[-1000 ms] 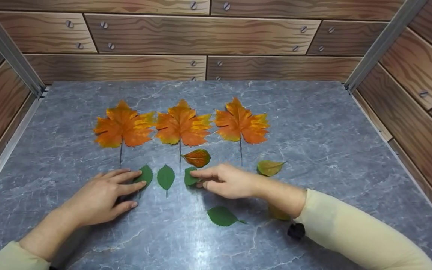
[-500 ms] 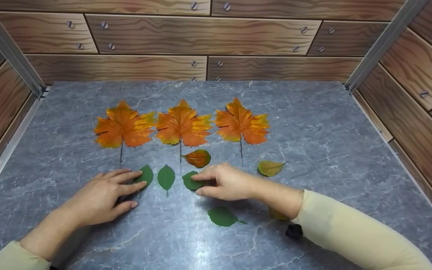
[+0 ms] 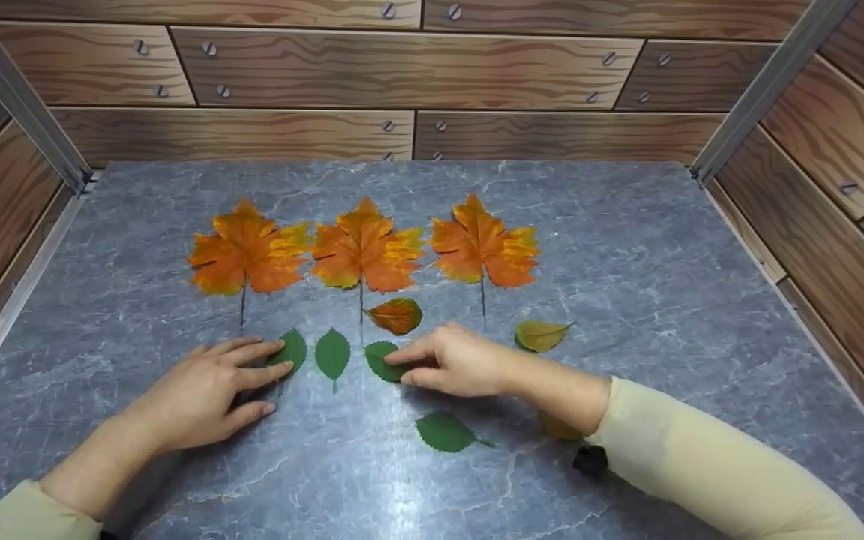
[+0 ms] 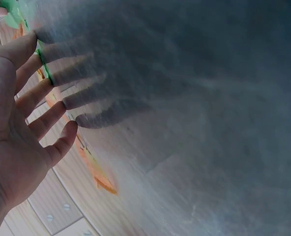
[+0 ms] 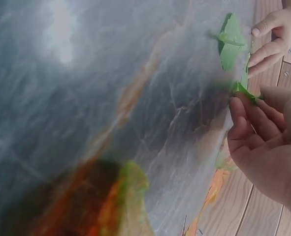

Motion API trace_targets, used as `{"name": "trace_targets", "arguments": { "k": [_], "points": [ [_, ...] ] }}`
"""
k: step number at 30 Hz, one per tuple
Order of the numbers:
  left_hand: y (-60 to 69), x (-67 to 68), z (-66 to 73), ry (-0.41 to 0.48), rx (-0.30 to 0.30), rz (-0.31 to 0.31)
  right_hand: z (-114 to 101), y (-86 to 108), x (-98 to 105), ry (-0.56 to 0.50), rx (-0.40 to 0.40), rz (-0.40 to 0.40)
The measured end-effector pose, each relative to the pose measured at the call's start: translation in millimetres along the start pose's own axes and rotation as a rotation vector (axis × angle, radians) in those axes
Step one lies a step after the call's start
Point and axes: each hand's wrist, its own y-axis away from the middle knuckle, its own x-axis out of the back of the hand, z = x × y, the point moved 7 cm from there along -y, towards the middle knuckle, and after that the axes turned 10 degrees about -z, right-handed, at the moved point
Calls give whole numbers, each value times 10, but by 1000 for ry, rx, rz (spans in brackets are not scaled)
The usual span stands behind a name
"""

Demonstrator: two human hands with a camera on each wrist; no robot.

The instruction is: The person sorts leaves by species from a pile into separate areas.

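Note:
In the head view my left hand (image 3: 211, 394) rests flat with straight fingers, its fingertips on a green leaf (image 3: 295, 349). Beside that leaf a second green leaf (image 3: 332, 354) lies with its stem toward me. My right hand (image 3: 462, 364) pinches a third green leaf (image 3: 381, 361) between thumb and fingers; its right end is hidden under them. The right wrist view shows this leaf (image 5: 244, 91) at the fingertips. Just beyond it lies a small red-orange leaf (image 3: 396, 316). Another green leaf (image 3: 445, 433) lies nearer me, its stem pointing right.
Three orange maple leaves stand in a row farther back: left maple leaf (image 3: 250, 251), middle maple leaf (image 3: 366, 247), right maple leaf (image 3: 481, 244). A yellow-green leaf (image 3: 541, 335) lies right of my hand. Under my right forearm a yellowish leaf (image 3: 558, 427) is partly hidden.
The green leaf in my right hand has turned and shifted slightly, so more of it shows. My right thumb and fingers have changed position a little on it. The left hand stays still.

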Motion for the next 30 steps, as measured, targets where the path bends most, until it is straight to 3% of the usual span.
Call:
{"name": "trace_targets", "arguments": {
  "k": [16, 30],
  "points": [
    [0, 8, 0, 2, -5, 14, 22, -11, 10, -51, 32, 31],
    [-2, -7, -3, 5, 14, -6, -45, -114, -56, 1, 30, 22]
  ]
}}
